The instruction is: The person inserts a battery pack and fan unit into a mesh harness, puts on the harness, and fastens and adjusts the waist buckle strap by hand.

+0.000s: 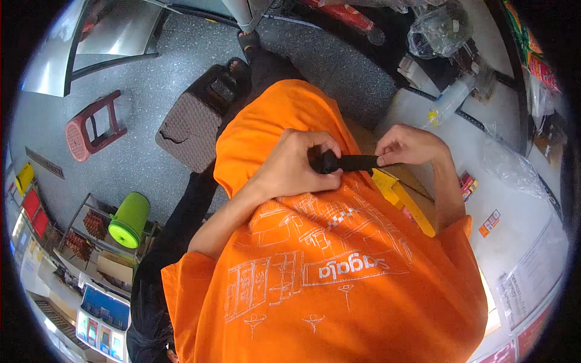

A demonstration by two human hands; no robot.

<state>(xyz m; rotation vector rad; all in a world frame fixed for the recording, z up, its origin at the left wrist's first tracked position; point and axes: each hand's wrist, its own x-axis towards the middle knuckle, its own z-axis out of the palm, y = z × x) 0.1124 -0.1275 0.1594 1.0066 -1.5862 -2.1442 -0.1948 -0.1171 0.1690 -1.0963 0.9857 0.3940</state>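
Curled around a small roll of black tape [327,162], my left hand [296,164] holds it in front of the orange shirt [284,115]. A short black strip [360,162] stretches from the roll toward the right. My right hand [408,145] pinches the far end of that strip between thumb and fingers. Both hands are closed, and the strip between them looks straight. Just below my right hand, partly behind the shirt and arm, lie a yellow piece [396,196] and brown cardboard [417,181].
To the right a white tabletop [478,199] carries clear plastic wrap [514,163] and a clear bottle [451,100]. A dark woven-top stool [190,127] and a pink stool [94,127] stand on the grey floor [181,45]. A green container [130,218] is at the left.
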